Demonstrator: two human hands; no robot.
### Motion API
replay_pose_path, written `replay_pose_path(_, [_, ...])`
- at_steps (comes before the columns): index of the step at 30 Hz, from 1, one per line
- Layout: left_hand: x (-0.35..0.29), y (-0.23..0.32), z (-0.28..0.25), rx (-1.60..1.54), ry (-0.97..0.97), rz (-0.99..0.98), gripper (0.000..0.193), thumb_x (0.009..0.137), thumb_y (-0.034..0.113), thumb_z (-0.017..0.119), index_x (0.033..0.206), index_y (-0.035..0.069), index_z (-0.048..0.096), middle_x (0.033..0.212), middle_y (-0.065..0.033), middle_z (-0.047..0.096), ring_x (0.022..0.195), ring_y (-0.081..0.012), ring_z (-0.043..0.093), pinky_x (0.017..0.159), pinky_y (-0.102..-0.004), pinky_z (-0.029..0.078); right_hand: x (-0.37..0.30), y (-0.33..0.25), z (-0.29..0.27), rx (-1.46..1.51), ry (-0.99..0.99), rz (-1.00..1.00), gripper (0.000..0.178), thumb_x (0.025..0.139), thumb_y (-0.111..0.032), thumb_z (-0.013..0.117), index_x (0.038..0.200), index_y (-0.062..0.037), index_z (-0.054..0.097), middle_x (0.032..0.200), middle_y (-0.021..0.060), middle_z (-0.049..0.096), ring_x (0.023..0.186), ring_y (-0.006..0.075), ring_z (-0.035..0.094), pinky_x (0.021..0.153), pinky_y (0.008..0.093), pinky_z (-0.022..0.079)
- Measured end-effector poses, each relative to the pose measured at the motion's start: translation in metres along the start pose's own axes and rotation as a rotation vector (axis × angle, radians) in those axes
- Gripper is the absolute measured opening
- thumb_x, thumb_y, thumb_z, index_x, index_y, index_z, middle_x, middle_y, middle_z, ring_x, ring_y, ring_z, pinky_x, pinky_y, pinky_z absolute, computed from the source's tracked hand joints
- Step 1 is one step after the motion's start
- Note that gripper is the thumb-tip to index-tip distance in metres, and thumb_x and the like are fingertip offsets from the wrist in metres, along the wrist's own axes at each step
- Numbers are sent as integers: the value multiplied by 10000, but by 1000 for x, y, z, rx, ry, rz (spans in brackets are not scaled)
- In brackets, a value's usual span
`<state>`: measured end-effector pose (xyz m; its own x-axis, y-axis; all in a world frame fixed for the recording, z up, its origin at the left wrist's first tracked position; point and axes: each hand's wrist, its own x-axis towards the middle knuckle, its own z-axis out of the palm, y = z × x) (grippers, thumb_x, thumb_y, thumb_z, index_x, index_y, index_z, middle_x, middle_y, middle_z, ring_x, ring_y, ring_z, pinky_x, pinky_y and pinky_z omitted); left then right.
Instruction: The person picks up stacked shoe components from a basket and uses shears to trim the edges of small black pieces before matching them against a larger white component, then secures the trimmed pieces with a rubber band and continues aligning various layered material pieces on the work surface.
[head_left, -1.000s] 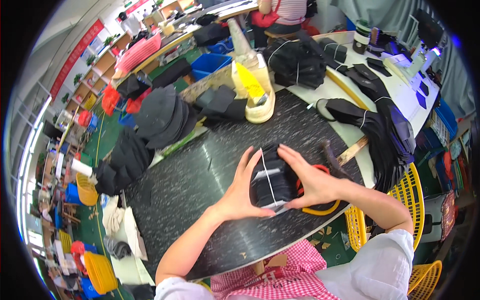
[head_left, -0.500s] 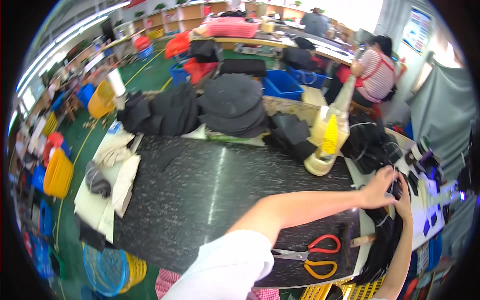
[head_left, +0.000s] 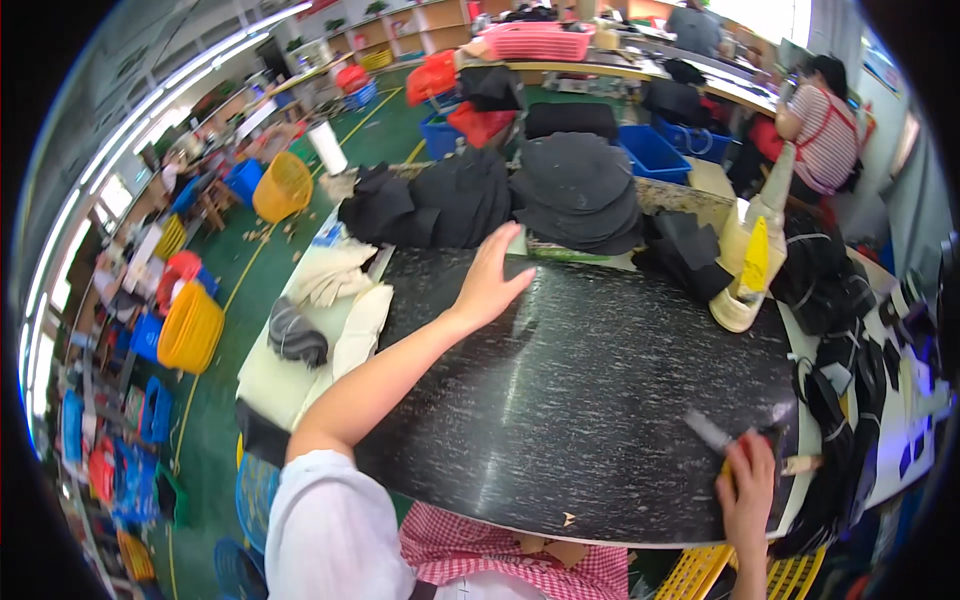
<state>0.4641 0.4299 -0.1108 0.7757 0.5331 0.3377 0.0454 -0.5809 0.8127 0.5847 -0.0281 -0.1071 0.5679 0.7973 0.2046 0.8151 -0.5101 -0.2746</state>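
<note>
We see scissors (head_left: 708, 430) on our side of the cream stand (head_left: 735, 312), their blurred grey blades showing and most of the yellow handle covered. Our right hand (head_left: 750, 480) is clearly the nearer one: its fingers are closed over the handle, though we cannot tell whether any pass through the loops. The scissors' long axis runs from that hand away from us and leftward, so the blades point roughly toward our left hand (head_left: 490, 285).

That left hand is well to the left of the stand, open and holding nothing we can see, thumb apart from the fingers, over the black table (head_left: 610, 370). Beyond it, left of the stand, are a pile of black pieces (head_left: 430, 208) and a rounded black stack (head_left: 575, 180). Right of the stand sit tied black bundles (head_left: 822, 280); far to its left lies pale cloth (head_left: 325, 272).
</note>
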Motion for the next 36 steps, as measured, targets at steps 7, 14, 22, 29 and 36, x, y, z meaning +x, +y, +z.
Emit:
replay_pose_path(7, [73, 7, 69, 748, 171, 441, 1034, 584, 346, 795, 1415, 85, 237, 1449, -204, 221, 1343, -394, 207, 1018, -631, 166, 113, -68, -13, -91, 237, -186, 332, 793, -108, 635, 1111, -47, 561, 1279, 129, 482, 1147, 338, 465, 940, 421, 368])
replay_pose_path(14, [85, 8, 93, 795, 148, 490, 1055, 550, 302, 813, 1409, 71, 247, 1431, -188, 267, 1339, -373, 231, 1012, -629, 185, 365, -54, 50, 6, 373, -195, 208, 845, -226, 567, 949, -54, 619, 995, 144, 605, 951, 319, 571, 789, 412, 447])
replay_pose_path(22, [83, -18, 32, 672, 110, 656, 856, 562, 130, 769, 1320, 16, 387, 1357, -169, 404, 1282, -346, 358, 1052, -532, 245, 251, -82, -5, 809, -46, -114, 185, 888, -122, 489, 953, -23, 631, 798, 21, 574, 650, 84, 516, 608, 224, 419])
replay_pose_path(29, [21, 37, 21, 333, 90, 746, 648, 579, -5, 672, 1210, 56, 538, 1297, -158, 495, 1227, -324, 454, 1032, -448, 346, 104, -74, -41, 293, -634, -512, 232, 749, -120, 670, 971, -58, 646, 821, 93, 614, 802, 275, 605, 686, 386, 476])
replay_pose_path(36, [-58, 33, 29, 330, -300, 527, 642, 630, 27, 698, 1240, 64, 502, 1384, -158, 360, 1314, -334, 309, 1070, -482, 272, 220, -118, 45, 292, 295, -661, 226, 786, -75, 634, 1000, -3, 616, 1029, 123, 604, 965, 299, 567, 821, 363, 462])
